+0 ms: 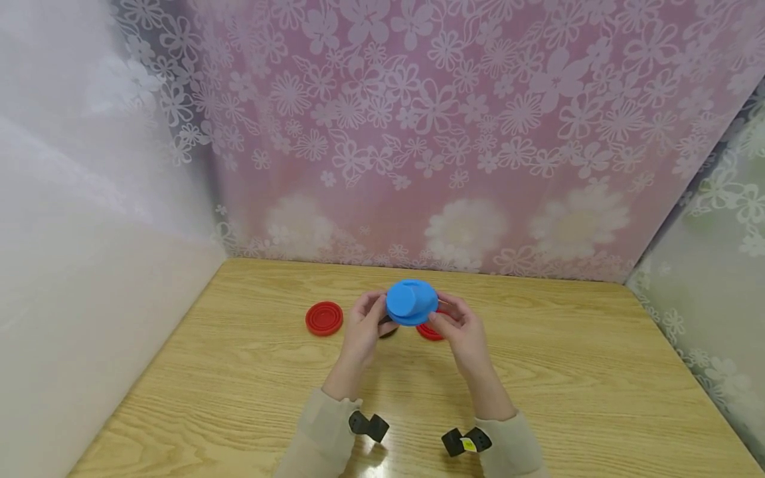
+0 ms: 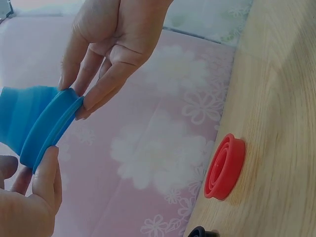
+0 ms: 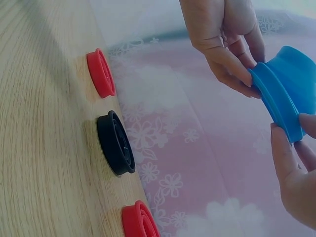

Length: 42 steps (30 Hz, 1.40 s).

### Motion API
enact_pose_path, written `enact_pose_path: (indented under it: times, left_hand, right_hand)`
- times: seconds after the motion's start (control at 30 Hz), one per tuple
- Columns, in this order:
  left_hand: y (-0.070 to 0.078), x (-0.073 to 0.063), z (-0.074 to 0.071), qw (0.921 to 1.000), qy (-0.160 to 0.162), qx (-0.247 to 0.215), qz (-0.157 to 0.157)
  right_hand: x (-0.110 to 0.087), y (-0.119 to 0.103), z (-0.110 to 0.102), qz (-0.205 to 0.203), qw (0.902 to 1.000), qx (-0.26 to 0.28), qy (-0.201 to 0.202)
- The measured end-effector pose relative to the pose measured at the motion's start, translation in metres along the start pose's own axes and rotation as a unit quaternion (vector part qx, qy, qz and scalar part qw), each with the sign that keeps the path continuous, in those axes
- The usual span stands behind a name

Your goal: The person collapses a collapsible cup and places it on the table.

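Observation:
A blue collapsible silicone cup [image 1: 410, 302] is held up above the table between both hands, its narrow closed end tilted toward the head camera. My left hand [image 1: 361, 332] pinches the wide rim on one side, thumb and fingers on the band. On the opposite side my right hand [image 1: 466, 332] pinches the same rim. From the left wrist view, the cup [image 2: 42, 123] appears with its stepped wall pulled out from the thick rim band. The right wrist view shows the cup's rim [image 3: 276, 101] between the fingertips of both hands.
On the wooden table [image 1: 239, 385] lie a flat red ringed disc [image 1: 325, 318] at left, a black one [image 3: 116, 143] in the middle, and another red one [image 2: 224, 168] at right, partly behind the right hand. A flowered pink curtain [image 1: 370, 219] stands behind; pale panels flank both sides.

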<state>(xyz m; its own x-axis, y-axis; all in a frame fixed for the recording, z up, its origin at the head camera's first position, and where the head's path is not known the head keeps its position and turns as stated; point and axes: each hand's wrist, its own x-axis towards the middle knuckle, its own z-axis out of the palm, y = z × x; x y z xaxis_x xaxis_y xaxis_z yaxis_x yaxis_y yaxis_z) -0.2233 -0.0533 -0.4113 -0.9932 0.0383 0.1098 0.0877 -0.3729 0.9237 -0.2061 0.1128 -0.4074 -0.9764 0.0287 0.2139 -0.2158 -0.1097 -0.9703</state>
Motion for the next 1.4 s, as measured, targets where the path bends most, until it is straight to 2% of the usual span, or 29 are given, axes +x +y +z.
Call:
enact_pose_path:
  times: [0.2,0.57,0.67,0.83,1.03,1.3,1.4]
  left_hand:
    - [0.0,0.001,-0.002,0.9999,0.006,0.013,0.003]
    - [-0.003,0.0,-0.003,0.9994,-0.017,0.03,0.006]
    - [-0.002,0.0,-0.003,0.9991,-0.029,0.031,0.007]
    - [-0.001,-0.002,-0.002,0.9978,-0.061,0.023,0.001]
    - [0.001,-0.003,-0.001,0.9949,-0.094,0.035,0.002]
    - [0.002,-0.005,0.001,0.994,-0.096,0.053,-0.005]
    - [0.011,-0.009,0.004,0.9937,-0.093,0.062,-0.007]
  right_hand:
    - [0.001,0.001,0.001,-0.009,0.9989,0.029,0.037]
    - [0.0,0.002,0.003,-0.023,0.9957,0.038,0.082]
    - [-0.001,0.001,0.003,-0.02,0.9964,0.029,0.077]
    - [-0.002,0.001,0.004,-0.015,0.9986,0.019,0.047]
    - [-0.002,0.002,0.004,-0.01,0.9991,0.038,0.016]
    - [-0.003,0.001,0.004,0.009,0.9988,0.046,0.015]
    - [-0.003,0.0,0.004,0.009,0.9989,0.045,0.014]
